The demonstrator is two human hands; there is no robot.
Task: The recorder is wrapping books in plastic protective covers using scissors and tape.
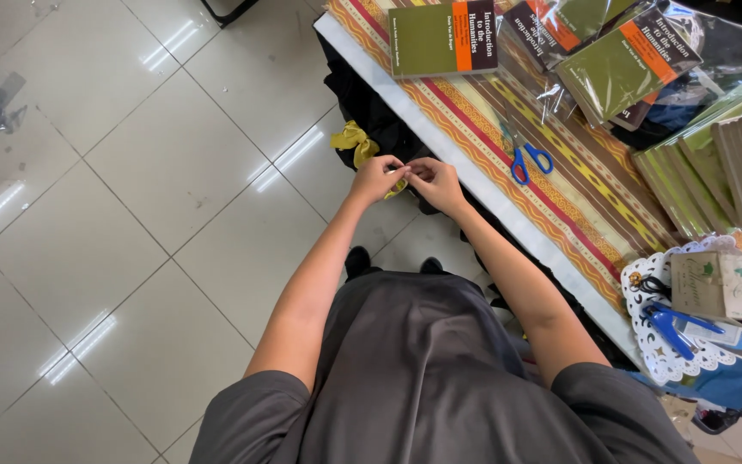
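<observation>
My left hand (pixel 377 178) and my right hand (pixel 434 181) meet in front of me, just off the table's near edge. Both pinch a yellow ribbon (pixel 352 141) between their fingertips. A loose bunch of the ribbon hangs out to the left of my left hand, above the tiled floor. A short loop shows between the two hands. Blue-handled scissors (pixel 527 160) lie on the striped cloth (pixel 491 120), a little beyond my right hand.
An olive and orange book (pixel 442 39) lies on the table; more of them sit in clear plastic wrap (pixel 633 60), and a stack stands at the right (pixel 714 167). A white doily (pixel 650 339) holds cards and blue objects. The white table edge (pixel 440 142) runs diagonally.
</observation>
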